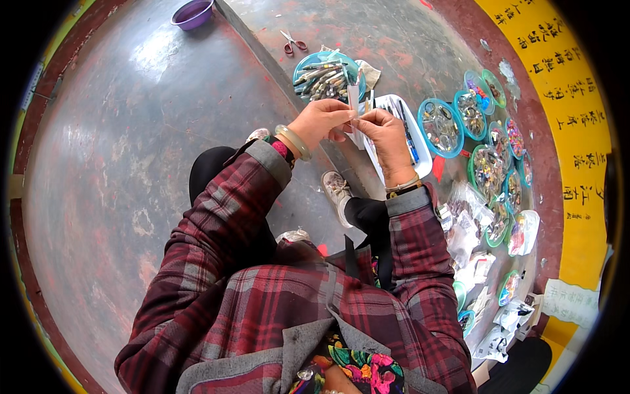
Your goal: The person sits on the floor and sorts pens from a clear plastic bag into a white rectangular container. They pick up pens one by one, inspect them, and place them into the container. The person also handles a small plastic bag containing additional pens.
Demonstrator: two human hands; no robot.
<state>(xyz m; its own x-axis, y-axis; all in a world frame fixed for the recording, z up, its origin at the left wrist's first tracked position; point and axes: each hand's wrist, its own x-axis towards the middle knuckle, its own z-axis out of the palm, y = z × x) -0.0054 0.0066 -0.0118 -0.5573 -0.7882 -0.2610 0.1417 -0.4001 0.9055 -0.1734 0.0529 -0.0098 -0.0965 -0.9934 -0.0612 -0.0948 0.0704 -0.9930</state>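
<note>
My left hand and my right hand meet in front of me, fingers pinched together. Between them stands a slim white stick-like thing; its exact kind is too small to tell. Both hands grip near its lower end. Just beyond the left hand is a turquoise basket heaped with pens. Below and beside the right hand lies a white tray with several pens, partly hidden by that hand.
Red-handled scissors lie on the floor beyond the basket. A purple basin stands far left. On the right, several round baskets hold small colourful parts, with plastic bags nearer me. A yellow wall band runs behind them.
</note>
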